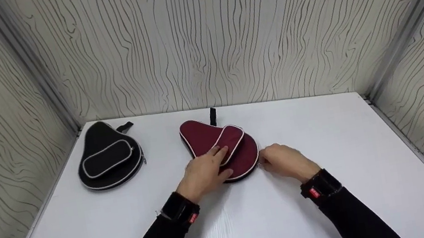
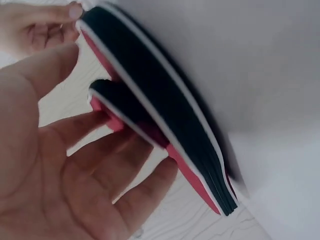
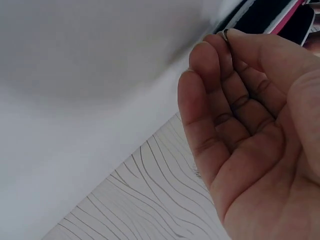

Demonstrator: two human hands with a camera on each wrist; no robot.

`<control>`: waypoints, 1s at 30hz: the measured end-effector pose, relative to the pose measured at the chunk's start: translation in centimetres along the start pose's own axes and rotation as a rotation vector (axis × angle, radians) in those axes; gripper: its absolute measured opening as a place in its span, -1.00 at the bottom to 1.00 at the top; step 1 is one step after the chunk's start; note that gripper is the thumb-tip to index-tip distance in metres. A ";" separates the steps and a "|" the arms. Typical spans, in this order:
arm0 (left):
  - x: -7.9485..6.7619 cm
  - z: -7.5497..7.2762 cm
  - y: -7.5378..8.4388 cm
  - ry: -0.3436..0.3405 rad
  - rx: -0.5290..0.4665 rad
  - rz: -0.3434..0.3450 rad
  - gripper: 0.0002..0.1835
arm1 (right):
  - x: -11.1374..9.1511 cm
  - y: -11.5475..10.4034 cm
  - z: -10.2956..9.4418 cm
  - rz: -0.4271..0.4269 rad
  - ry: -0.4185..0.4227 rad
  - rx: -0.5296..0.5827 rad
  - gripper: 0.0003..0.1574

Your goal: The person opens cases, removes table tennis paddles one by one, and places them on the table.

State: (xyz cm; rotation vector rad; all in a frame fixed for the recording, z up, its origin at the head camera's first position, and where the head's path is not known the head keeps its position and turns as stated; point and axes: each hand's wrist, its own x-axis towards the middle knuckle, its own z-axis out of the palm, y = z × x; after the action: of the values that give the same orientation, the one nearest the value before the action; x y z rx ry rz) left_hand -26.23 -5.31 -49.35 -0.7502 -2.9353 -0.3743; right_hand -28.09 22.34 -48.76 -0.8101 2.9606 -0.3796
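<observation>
Wood-grain walls (image 1: 200, 44) flank and back a white table (image 1: 370, 153).

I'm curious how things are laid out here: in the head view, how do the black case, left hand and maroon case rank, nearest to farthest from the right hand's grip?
1. Maroon case: immediately left of the right hand.
2. Left hand: farther left, fingers on the maroon case.
3. Black case: farthest, toward the table's left edge.

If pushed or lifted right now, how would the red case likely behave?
The red case probably holds its shape: its side wall curves smoothly without sagging. Lying broad and flat on the table, it seems unlikely to roll or tip.
</observation>
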 end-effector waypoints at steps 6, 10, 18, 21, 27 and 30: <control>1.4 -0.1 -0.5 0.118 -0.039 0.007 -0.29 | 0.0 1.4 1.0 -0.050 0.022 0.069 -0.81; 2.0 0.1 -0.7 0.109 -0.088 -0.029 -0.28 | 0.0 1.4 1.0 -0.055 0.041 0.048 -0.74; 2.0 -0.2 0.4 0.098 -0.125 0.008 -0.28 | -0.3 0.8 -0.4 0.038 0.036 -0.025 -0.86; 1.8 -0.3 1.2 0.092 -0.115 0.023 -0.29 | -0.3 1.6 -0.4 0.048 0.060 -0.054 -0.87; 1.3 -0.1 2.9 0.094 -0.104 0.058 -0.39 | -0.5 3.7 -0.6 0.092 0.092 -0.084 -0.81; 1.1 -0.1 3.7 0.077 -0.117 0.085 -0.44 | -0.8 4.5 -1.0 0.115 0.096 -0.087 -0.81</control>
State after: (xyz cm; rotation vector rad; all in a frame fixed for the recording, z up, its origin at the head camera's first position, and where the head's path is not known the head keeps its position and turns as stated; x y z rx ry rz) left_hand -25.39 -1.70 -48.35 -0.8508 -2.8190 -0.5580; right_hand -29.80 26.72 -48.98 -0.6422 3.1146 -0.2933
